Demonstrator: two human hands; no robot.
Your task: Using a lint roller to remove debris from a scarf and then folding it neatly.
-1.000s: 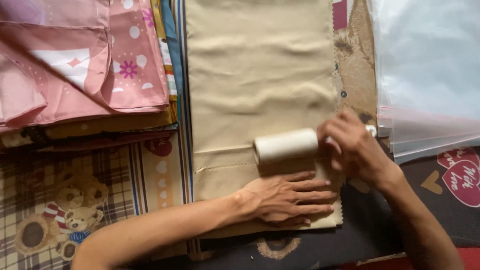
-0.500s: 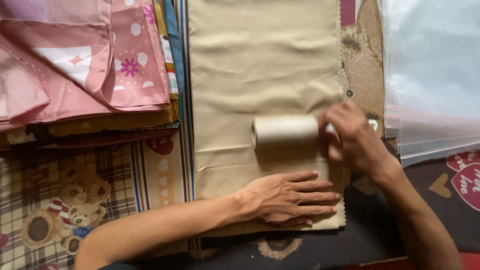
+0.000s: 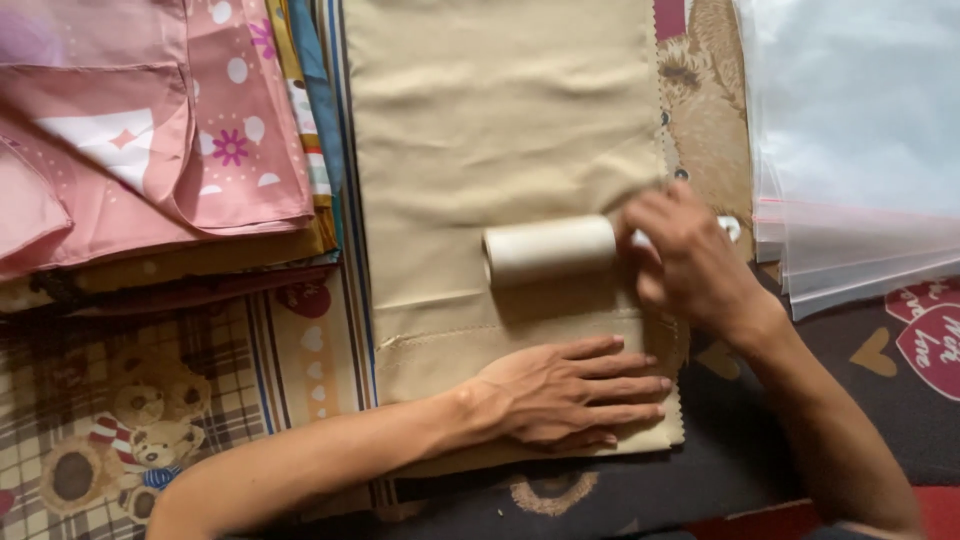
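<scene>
**Lint roller worked up the tan cloth**

Roller moved up the cloth vs. 1 s ago, away from the flat hand. Right hand (image 3: pixel 690 265) was clamped on the handle of the lint roller (image 3: pixel 550 250), which lay on the beige fabric (image 3: pixel 500 120) approx. mid-panel. Left hand (image 3: pixel 570 392) lay flat, fingers spread, pressing the fabric's near hem. Pink cloth stack (image 3: pixel 150 150) sat left; clear plastic bags (image 3: pixel 860 150) right.

Head view: left hand (image 3: pixel 565 395) lies flat, fingers spread, on the near end of a beige cloth (image 3: pixel 500 130); right hand (image 3: pixel 690 260) grips a lint roller (image 3: pixel 550 250) resting on the cloth. Folded pink fabrics (image 3: pixel 150 150) lie beside it.
</scene>
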